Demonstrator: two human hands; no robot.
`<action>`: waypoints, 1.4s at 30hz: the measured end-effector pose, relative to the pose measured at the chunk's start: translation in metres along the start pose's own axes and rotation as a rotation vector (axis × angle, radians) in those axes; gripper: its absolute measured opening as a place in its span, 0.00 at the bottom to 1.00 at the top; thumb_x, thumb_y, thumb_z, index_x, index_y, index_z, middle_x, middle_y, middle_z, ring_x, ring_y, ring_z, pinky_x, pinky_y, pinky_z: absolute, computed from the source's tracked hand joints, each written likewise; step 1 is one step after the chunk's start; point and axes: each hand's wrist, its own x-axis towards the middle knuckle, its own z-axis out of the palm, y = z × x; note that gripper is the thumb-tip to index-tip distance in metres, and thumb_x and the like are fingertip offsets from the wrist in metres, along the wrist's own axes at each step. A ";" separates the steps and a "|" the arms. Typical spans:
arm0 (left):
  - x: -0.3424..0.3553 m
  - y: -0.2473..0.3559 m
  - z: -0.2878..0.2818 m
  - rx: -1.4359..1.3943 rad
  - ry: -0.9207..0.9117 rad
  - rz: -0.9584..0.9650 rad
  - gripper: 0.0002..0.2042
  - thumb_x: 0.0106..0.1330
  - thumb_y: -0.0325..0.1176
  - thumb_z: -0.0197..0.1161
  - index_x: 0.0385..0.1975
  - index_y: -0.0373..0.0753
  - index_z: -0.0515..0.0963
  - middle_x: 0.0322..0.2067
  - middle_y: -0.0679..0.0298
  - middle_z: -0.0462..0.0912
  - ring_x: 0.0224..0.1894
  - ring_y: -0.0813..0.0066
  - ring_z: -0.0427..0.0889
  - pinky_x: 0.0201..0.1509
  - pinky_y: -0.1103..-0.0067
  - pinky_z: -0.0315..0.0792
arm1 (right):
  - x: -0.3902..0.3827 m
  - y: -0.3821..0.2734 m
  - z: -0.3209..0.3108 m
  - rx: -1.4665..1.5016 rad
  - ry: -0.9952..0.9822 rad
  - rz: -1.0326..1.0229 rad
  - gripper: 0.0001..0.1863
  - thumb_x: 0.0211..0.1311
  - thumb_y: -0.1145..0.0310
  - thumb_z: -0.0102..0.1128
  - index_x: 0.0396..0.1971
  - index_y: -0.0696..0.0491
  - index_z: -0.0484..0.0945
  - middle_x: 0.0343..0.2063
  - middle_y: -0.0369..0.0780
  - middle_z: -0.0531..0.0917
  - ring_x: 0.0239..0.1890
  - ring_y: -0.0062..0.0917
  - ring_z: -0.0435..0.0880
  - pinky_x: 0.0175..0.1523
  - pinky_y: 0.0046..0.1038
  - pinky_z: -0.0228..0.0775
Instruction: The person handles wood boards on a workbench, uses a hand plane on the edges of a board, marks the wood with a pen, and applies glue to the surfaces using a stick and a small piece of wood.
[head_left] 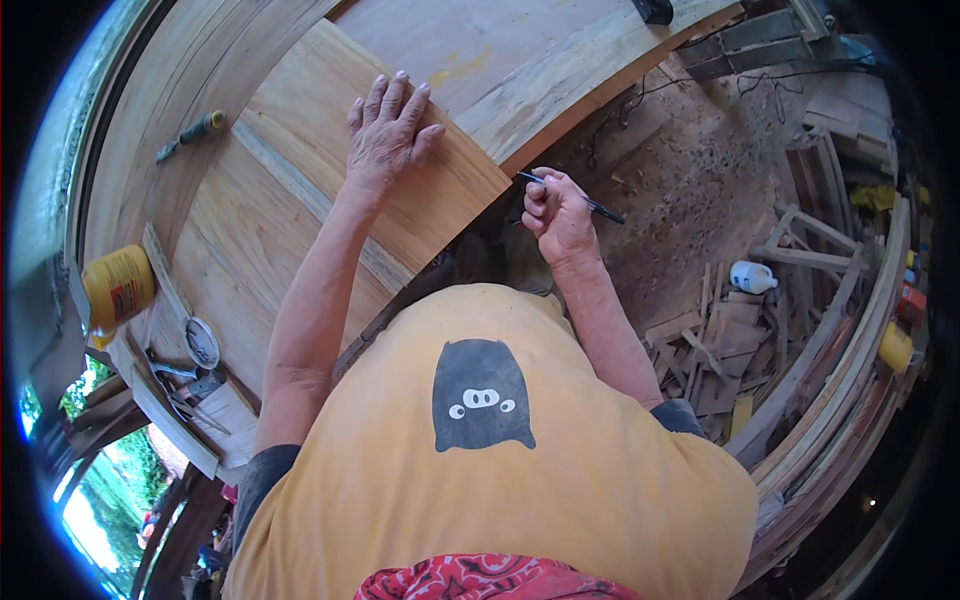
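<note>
My left hand (388,130) lies flat, fingers spread, on a wide pale wooden board (300,230) near its right edge. My right hand (556,215) hovers just off that board's corner, over the dirt floor, closed around a thin black pen (590,203) whose tip points right. My yellow shirt fills the lower middle of the view.
A screwdriver (190,135) lies on planks at upper left. A yellow glue bottle (118,285), a round tin lid (202,342) and small metal tools sit at the bench's left edge. Scrap wood (720,350), a white bottle (752,277) and stacked timber crowd the right.
</note>
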 end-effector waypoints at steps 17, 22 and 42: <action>0.008 0.007 -0.013 -0.030 -0.100 -0.062 0.32 0.71 0.58 0.57 0.72 0.52 0.68 0.76 0.57 0.60 0.79 0.54 0.53 0.79 0.52 0.43 | 0.017 0.006 0.036 -0.044 0.279 0.118 0.09 0.66 0.64 0.63 0.37 0.50 0.73 0.24 0.32 0.74 0.18 0.11 0.64 0.20 0.17 0.52; 0.007 0.008 -0.015 -0.036 -0.105 -0.064 0.31 0.71 0.57 0.57 0.72 0.52 0.68 0.76 0.57 0.61 0.79 0.53 0.53 0.79 0.52 0.43 | 0.018 0.005 0.036 -0.077 0.299 0.141 0.09 0.66 0.63 0.63 0.34 0.49 0.73 0.24 0.31 0.74 0.18 0.12 0.64 0.20 0.17 0.52; 0.016 0.001 -0.022 0.034 -0.084 0.000 0.31 0.71 0.58 0.58 0.70 0.49 0.70 0.75 0.56 0.62 0.79 0.53 0.54 0.79 0.52 0.45 | 0.000 -0.005 -0.010 0.205 0.132 0.158 0.03 0.67 0.67 0.58 0.35 0.50 0.75 0.22 0.32 0.76 0.21 0.17 0.70 0.24 0.22 0.59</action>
